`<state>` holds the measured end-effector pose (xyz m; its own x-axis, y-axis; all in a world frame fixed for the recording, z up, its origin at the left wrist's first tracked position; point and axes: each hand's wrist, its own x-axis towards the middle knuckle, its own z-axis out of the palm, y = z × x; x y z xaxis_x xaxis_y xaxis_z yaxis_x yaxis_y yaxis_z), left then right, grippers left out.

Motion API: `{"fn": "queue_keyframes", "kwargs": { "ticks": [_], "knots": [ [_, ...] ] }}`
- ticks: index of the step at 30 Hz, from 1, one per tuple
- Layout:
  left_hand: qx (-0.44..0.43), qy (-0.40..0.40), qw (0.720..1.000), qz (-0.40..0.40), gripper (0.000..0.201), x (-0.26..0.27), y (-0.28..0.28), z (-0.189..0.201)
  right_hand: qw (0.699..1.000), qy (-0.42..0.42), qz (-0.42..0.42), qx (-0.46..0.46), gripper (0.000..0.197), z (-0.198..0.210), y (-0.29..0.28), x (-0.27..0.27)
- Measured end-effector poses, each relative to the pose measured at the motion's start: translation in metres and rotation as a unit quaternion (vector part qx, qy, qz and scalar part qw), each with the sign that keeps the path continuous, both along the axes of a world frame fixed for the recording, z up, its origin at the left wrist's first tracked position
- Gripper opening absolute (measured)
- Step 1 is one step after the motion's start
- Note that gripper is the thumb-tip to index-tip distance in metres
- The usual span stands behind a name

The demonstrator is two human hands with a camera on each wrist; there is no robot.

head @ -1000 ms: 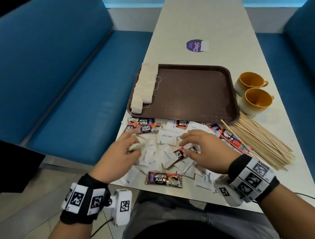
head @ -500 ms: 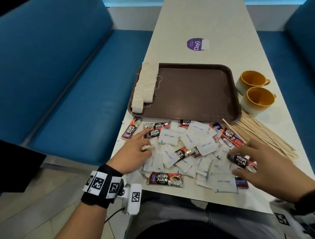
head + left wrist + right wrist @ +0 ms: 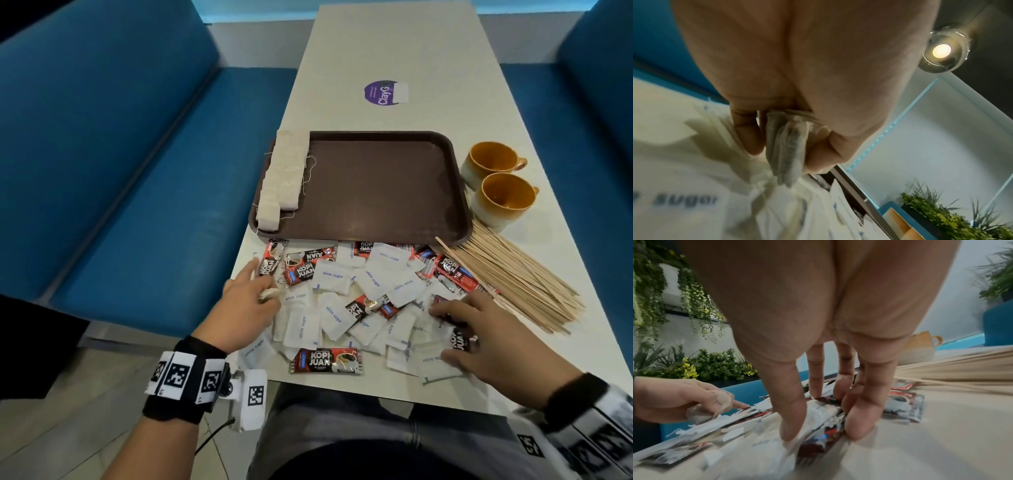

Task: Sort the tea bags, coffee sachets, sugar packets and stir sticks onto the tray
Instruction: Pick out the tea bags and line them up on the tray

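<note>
Setting: long pale table (image 3: 404,51) ran between blue booth seats (image 3: 113,164), with a purple round sticker (image 3: 380,91) stuck further up it.
Tray: brown tray (image 3: 383,192) sat mid-table, mostly bare inside.
Tray contents: only tea bags (image 3: 284,178), lined up in overlapping rows along its left edge, strings trailing onto the tray floor. No sachets, sugar or sticks in it.
Cups: two orange mugs (image 3: 496,178) stood just right of the tray, one behind the other; couldn't see anything in them.
Pile: white sugar packets (image 3: 373,284) and red-black coffee sachets (image 3: 301,270) were all jumbled together on the table between the tray's near edge and the table's edge, overlapping every which way. One sachet (image 3: 327,360) lay flat by itself at the near edge.
Stir sticks: wooden stir sticks (image 3: 513,284) were fanned in a loose heap right of the pile, touching the tray's near right corner.
Left hand: left hand (image 3: 246,305) was at the pile's left side, fingers curled round a loose tea bag (image 3: 786,146), index finger poking out toward a sachet.
Right hand: right hand (image 3: 489,339) rested on the pile's right side, fingers spread and fairly straight, tips pressing down on packets and a sachet, not gripping anything.
</note>
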<state>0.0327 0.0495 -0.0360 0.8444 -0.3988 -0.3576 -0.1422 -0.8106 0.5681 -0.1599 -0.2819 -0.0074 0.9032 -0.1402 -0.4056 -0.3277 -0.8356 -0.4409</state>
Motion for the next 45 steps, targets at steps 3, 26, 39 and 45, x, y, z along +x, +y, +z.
{"fn": "queue_keyframes", "kwargs": {
  "ticks": [3, 26, 39, 45],
  "knots": [
    [-0.044, 0.012, 0.998, -0.035, 0.022, -0.007, -0.007, -0.003, 1.000, -0.010, 0.002, 0.016, 0.062, 0.000, 0.000, 0.003],
    [-0.081, 0.027, 0.985, -0.148, 0.016, -0.067, 0.007, 0.015, 0.997, -0.017, 0.072, -0.002, 0.008, 0.000, 0.008, -0.001],
    [-0.065, 0.047, 0.939, -0.334, 0.021, -0.066, -0.024, 0.006, 0.994, -0.064, -0.027, -0.079, 0.042, -0.017, -0.001, 0.004],
    [-0.145, 0.055, 0.953, -0.262, 0.005, -0.064, -0.035, 0.020, 0.994, -0.084, -0.035, -0.060, 0.032, -0.002, -0.003, 0.016]
  ]
}}
